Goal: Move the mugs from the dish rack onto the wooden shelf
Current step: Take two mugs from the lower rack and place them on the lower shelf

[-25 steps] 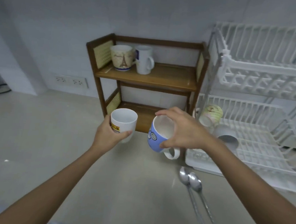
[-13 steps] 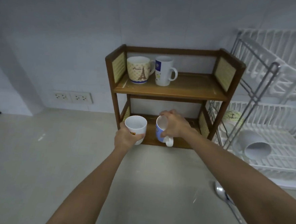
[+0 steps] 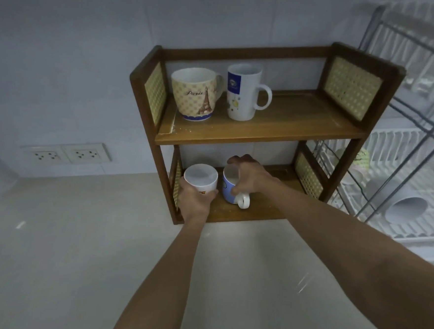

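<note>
My left hand (image 3: 194,202) grips a white mug (image 3: 201,177) with a yellow label at the left end of the wooden shelf's (image 3: 264,131) lower level. My right hand (image 3: 249,175) holds a blue mug (image 3: 228,189) by its rim just to the right; its white handle points toward me. Whether either mug rests on the board I cannot tell. A Paris mug (image 3: 194,93) and a tall white mug (image 3: 242,94) stand on the upper level. In the white dish rack (image 3: 411,229) at the right lie a white mug (image 3: 405,209) on its side and a green-patterned mug (image 3: 360,161).
The shelf stands on a pale counter (image 3: 76,257) against a tiled wall. Two wall sockets (image 3: 66,153) sit low on the wall, left of the shelf. The rack's upper tier (image 3: 424,50) hangs over the right side.
Both hands have carried their mugs forward from above the counter into the shelf's lower level. My head has moved closer, so the spoons on the counter have left the view.
</note>
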